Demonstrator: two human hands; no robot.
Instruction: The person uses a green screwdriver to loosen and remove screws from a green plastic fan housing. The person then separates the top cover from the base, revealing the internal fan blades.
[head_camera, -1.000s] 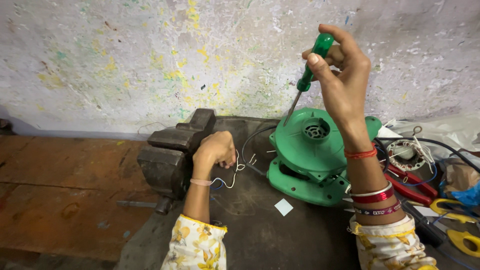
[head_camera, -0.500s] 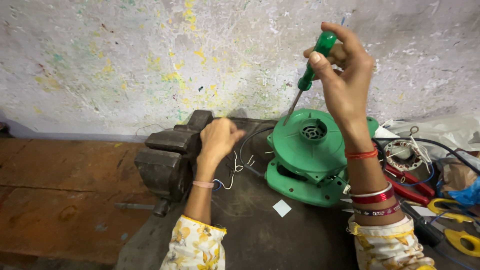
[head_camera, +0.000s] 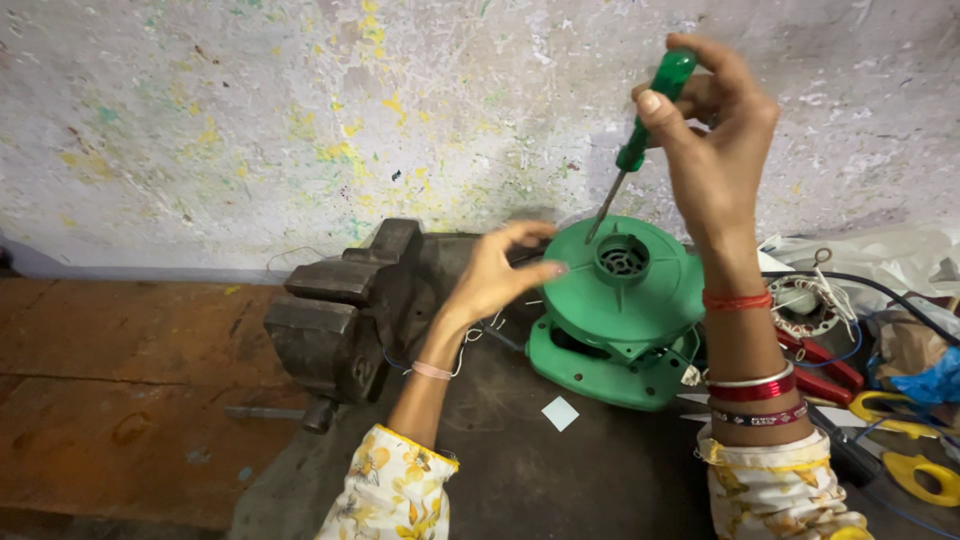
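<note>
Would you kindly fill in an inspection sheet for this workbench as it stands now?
Surface: dark mat over a worn wooden bench.
Job's things: green blower housing; green-handled screwdriver, tip just above the housing.
Clutter: iron bench vise, white paper scrap, wound motor part, red-handled pliers, yellow-handled tool.
Grippers: right hand holds the screwdriver; left hand open, reaching to the housing.
Cables: black cable, thin wires.
Surroundings: paint-flecked wall.

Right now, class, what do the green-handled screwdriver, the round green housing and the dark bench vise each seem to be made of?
Green-handled screwdriver: glossy, translucent-looking handle suggests plastic; thin grey shaft looks like metal.
Round green housing: smooth, evenly coloured moulded shell, probably plastic.
Dark bench vise: heavy, dull, rough grey-brown body, likely cast iron or steel.
</note>
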